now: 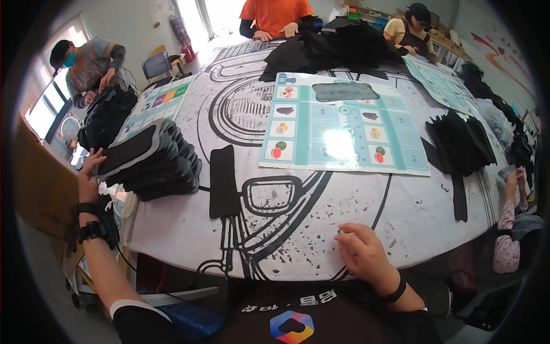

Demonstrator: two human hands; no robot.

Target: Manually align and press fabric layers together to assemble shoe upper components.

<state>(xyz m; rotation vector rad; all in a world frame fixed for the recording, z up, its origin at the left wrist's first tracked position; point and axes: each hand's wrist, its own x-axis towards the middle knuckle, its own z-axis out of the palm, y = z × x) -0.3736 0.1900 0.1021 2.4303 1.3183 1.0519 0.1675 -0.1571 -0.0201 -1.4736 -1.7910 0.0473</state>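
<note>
At the left, my left hand reaches to the near-left end of a tall stack of dark grey-edged fabric pieces. Its fingers are apart and touch the edge by the black top piece; I see no piece lifted. Over the table's near side, my right hand is closed, thumb and fingertips pressed together. Anything between those fingertips is too small to make out. A single long black strip of fabric lies flat between my hands, right of the stack.
A laminated picture sheet with a grey piece on it lies ahead. Black strips are piled right, and a black fabric heap stands at the far side. Several people work around the white printed table cover.
</note>
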